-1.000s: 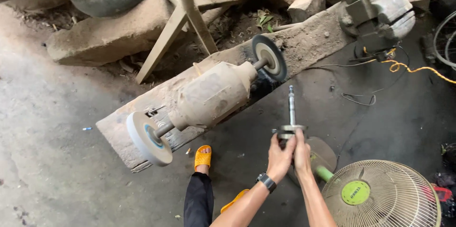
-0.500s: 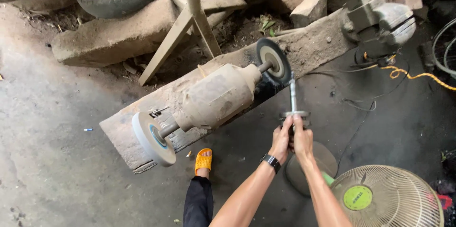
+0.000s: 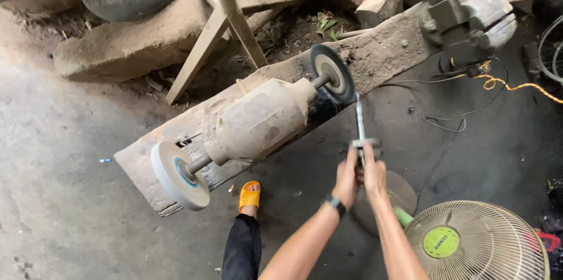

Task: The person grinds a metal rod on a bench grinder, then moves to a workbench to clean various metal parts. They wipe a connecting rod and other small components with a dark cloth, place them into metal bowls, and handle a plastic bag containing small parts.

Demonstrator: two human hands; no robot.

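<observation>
Beside wire wheel (image 3: 333, 72), slim grey metal shaft (image 3: 359, 117)

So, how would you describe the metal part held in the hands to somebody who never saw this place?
Find the dusty beige double-ended bench grinder bolted to the long wooden beam. Beside its dark right-hand wheel, both hands, left hand and right hand, grip a slim grey steel shaft with a flange. It alone stands upright, its tip at that wheel.

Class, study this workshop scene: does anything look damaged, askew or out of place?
Yes. The bench grinder sits on a rough, dust-caked plank on the ground, with no guards over its wheels. Both hands hold a metal shaft close beside the dark wheel.
</observation>
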